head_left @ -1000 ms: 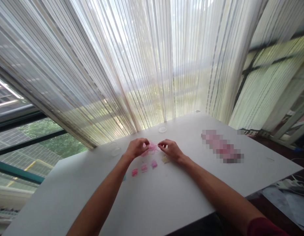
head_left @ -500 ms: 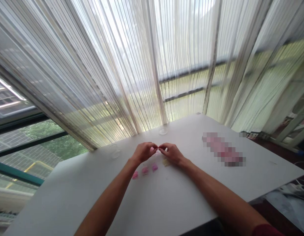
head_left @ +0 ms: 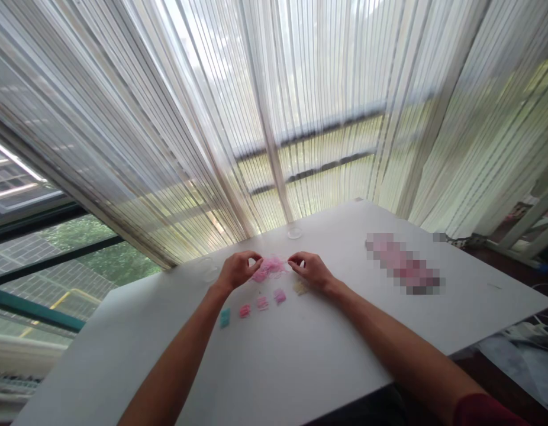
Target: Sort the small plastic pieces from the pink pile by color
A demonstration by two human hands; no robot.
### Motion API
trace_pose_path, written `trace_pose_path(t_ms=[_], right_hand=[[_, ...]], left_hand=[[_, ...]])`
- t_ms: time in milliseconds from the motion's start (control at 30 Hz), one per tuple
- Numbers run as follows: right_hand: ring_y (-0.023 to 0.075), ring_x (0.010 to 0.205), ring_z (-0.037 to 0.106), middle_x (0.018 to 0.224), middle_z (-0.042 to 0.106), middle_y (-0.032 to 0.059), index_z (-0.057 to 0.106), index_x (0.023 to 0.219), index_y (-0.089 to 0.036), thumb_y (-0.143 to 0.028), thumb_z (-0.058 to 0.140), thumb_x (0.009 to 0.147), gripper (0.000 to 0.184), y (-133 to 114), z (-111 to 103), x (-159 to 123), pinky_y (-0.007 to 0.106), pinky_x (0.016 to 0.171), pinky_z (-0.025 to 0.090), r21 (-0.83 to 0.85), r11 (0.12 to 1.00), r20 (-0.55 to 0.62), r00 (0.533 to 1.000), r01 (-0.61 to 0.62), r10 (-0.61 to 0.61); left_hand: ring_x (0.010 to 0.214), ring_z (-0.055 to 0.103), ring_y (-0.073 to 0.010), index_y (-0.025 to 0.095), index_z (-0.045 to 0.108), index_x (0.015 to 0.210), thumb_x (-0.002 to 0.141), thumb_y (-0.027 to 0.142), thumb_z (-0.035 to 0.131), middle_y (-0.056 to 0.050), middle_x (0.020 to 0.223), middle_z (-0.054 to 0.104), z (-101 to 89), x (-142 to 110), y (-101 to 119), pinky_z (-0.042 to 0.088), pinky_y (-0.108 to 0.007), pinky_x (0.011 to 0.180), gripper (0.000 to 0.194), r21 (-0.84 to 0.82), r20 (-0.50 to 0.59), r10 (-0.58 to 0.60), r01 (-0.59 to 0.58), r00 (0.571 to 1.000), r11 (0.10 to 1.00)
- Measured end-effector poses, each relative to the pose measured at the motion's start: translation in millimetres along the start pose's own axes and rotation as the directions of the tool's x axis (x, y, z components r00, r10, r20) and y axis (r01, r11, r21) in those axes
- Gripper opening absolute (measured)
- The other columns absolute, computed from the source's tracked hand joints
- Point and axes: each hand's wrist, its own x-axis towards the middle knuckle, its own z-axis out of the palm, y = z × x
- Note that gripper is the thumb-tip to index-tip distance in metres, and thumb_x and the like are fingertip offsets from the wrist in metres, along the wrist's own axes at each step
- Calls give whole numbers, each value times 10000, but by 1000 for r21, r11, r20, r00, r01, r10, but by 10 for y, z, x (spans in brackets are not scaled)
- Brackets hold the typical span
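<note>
A loose pile of thin pink bands (head_left: 273, 266), which look like small rubber bands, lies on the white table between my hands. My left hand (head_left: 242, 269) is at the pile's left side, thumb and forefinger pinched together. On the opposite side my right hand (head_left: 313, 271) pinches in the same way. Whatever either pinch holds is too small to make out. Nearer to me runs a row of small piles: teal (head_left: 225, 317), coral red (head_left: 244, 310), light pink (head_left: 262, 303), purple (head_left: 279, 295) and pale yellow (head_left: 300, 287), the last beside my right hand.
Two clear round dishes or lids, one by the far edge (head_left: 295, 233) and one left of my left hand (head_left: 209, 272), rest on the white table (head_left: 327, 355). A long pink pixelated thing (head_left: 402, 261) lies to the right. Sheer curtains (head_left: 300, 118) hang behind the table.
My hands came together over the pink pile half a second ago, fingertips meeting. Now they are apart again, one on each side of it, and the teal pile shows fully.
</note>
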Motion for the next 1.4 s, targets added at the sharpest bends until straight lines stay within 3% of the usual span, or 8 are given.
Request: trace_pose_path(t_ms=[133,267,600,733,1100,1267,1400], right_hand=[[133,672,632,759,714,23,721,842,-184,-222,603,829,124,11,4,-1,249,685,506,6,1000,-1,1000,-7,7],[133,662,629,754,714,22,719,834,-182,-246,603,830,132,24,2,-8,251,681,507,15,1000,-2,1000,-7,7],[134,654,627,733,705,19,711,809,-177,-253,617,820,122,-16,-20,-25,250,667,503,18,1000,12,1000,-16,16],[135,653,629,731,706,20,709,792,-180,-233,619,810,106,-37,-25,-21,247,653,505,17,1000,7,1000,-12,12],[126,650,621,731,703,14,710,805,-181,-233,617,818,107,-36,-29,-10,245,671,507,22,999,-7,1000,-29,29],[133,656,625,744,707,22,711,816,-181,-264,600,838,140,10,-26,-23,254,672,506,7,1000,0,1000,-15,15],[140,661,629,777,718,31,711,830,-185,-289,591,849,160,56,-1,-31,265,667,508,-5,1000,10,1000,6,-6]], left_hand=[[734,646,-171,250,736,903,857,387,553,-1,914,738,-26,-75,-180,462,-254,665,234,42,52,-51,49,997,998],[755,646,-164,245,724,911,864,381,552,-6,991,723,14,-130,-223,471,-251,667,224,37,80,-46,43,996,998],[841,653,-190,265,689,1047,841,382,601,-22,1050,681,107,-34,94,471,-264,699,252,94,166,50,-67,985,993],[843,656,-197,266,696,983,845,339,590,-21,1000,685,192,12,162,461,-261,688,188,133,193,58,-84,980,988],[769,644,-167,263,731,900,854,349,574,10,947,730,-5,-2,-72,463,-252,682,185,47,69,7,-10,998,999],[700,626,-147,247,730,912,857,354,565,10,894,739,42,-112,-217,468,-248,662,205,-43,29,-33,34,999,998],[670,618,-138,244,730,916,861,359,565,1,888,742,117,-167,-212,479,-250,659,209,-78,-3,-70,69,998,995]])
